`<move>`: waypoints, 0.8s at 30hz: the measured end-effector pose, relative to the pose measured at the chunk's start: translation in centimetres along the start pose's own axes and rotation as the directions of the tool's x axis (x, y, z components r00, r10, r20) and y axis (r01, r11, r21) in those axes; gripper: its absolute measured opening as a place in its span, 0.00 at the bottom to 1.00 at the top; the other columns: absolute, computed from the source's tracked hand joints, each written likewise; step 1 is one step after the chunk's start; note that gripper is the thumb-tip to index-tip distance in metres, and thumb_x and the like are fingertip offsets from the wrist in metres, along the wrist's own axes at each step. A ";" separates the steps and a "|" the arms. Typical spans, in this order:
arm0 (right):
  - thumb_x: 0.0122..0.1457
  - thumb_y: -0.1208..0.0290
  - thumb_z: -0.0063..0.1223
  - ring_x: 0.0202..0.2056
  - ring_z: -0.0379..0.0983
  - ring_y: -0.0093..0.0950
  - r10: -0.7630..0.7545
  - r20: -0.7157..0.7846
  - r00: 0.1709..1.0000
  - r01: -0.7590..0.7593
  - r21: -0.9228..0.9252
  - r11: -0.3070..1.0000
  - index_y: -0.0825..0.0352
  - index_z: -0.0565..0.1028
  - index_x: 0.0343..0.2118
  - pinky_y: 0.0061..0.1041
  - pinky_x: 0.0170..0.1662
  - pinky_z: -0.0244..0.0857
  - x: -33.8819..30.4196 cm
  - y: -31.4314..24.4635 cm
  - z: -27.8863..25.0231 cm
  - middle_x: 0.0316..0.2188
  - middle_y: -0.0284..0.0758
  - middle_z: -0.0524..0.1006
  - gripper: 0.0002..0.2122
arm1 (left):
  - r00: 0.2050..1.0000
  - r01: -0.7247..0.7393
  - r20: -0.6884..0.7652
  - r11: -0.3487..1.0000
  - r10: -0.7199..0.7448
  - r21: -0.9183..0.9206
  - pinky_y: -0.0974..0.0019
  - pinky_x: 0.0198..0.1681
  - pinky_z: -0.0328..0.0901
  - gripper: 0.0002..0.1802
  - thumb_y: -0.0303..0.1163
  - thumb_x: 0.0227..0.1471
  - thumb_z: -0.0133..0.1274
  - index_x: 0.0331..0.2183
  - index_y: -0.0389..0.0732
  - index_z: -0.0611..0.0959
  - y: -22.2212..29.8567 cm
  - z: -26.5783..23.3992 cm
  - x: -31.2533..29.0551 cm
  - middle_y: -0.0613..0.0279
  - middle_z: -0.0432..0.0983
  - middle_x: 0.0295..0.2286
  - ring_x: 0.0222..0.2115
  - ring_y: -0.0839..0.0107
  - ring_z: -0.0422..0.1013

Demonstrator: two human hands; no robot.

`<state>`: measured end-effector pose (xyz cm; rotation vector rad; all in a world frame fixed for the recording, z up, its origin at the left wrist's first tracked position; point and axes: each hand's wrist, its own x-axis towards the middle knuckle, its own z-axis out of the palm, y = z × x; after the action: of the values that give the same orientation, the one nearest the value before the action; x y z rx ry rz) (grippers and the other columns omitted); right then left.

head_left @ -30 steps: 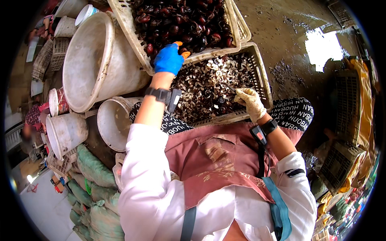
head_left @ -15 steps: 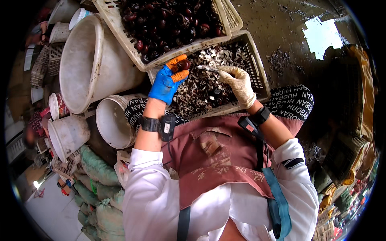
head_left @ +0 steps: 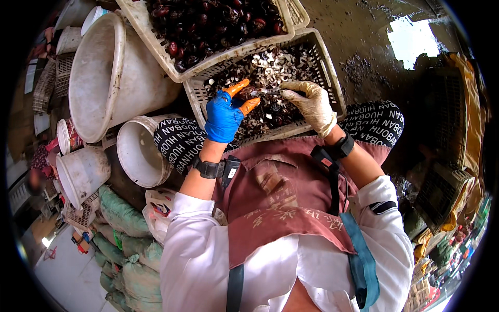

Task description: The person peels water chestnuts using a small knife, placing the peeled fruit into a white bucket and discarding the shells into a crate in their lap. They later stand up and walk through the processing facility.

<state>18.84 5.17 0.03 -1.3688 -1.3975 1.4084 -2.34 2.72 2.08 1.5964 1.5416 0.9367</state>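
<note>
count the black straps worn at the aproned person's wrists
2. One black strap sits just behind the blue-gloved left hand; the other black strap sits just behind the pale-gloved right hand. No others seem hidden there.

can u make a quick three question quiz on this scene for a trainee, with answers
1. Multiple choice: what colour are the fingers of the glove on the left grip?
a) green
b) orange
c) white

2. True or false: the right grip is bare.

3. Fill in: a large white tub lies to the ____ of the crate of pale and dark pieces.

Key:
1. b
2. False, it wears a pale glove
3. left
</note>
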 end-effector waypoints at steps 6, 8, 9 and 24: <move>0.48 0.66 0.59 0.29 0.74 0.26 -0.043 -0.017 0.999 0.040 -0.113 0.993 0.68 0.77 0.33 0.22 0.35 0.66 -0.2 0.5 -0.5 0.28 0.38 0.78 0.12 | 0.993 -0.061 -0.112 0.994 0.050 -0.096 0.74 0.30 0.67 0.24 0.29 0.36 0.65 0.40 0.42 0.79 -1.2 0.9 -0.1 0.61 0.77 0.27 0.25 0.77 0.71; 0.48 0.65 0.59 0.28 0.74 0.28 -0.076 -0.006 0.997 0.073 -0.208 0.975 0.67 0.78 0.33 0.23 0.34 0.66 -0.1 -0.2 -0.8 0.27 0.39 0.77 0.12 | 0.995 -0.034 -0.093 0.999 0.035 0.013 0.73 0.29 0.67 0.24 0.30 0.36 0.65 0.40 0.42 0.79 -1.3 0.9 -0.6 0.60 0.77 0.27 0.24 0.75 0.71; 0.47 0.64 0.59 0.27 0.74 0.29 -0.051 0.035 0.998 0.058 -0.277 0.959 0.66 0.78 0.32 0.24 0.33 0.66 0.0 -0.5 -1.0 0.26 0.40 0.77 0.12 | 0.998 -0.016 -0.061 1.000 0.015 -0.026 0.72 0.29 0.67 0.23 0.29 0.35 0.65 0.39 0.41 0.80 -2.1 1.1 -0.7 0.59 0.77 0.27 0.24 0.74 0.72; 0.50 0.74 0.58 0.30 0.70 0.16 0.140 0.037 0.989 -0.145 0.325 0.935 0.72 0.76 0.36 0.15 0.36 0.66 0.7 2.6 1.5 0.30 0.33 0.78 0.11 | 0.982 0.190 0.079 0.895 -0.173 -0.403 0.75 0.34 0.66 0.25 0.27 0.38 0.64 0.42 0.36 0.76 -1.3 4.0 -2.0 0.66 0.75 0.32 0.31 0.80 0.69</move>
<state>17.78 5.12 -2.82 -1.2616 -1.0292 1.6620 0.54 0.70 -0.99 1.1465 1.3310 1.0341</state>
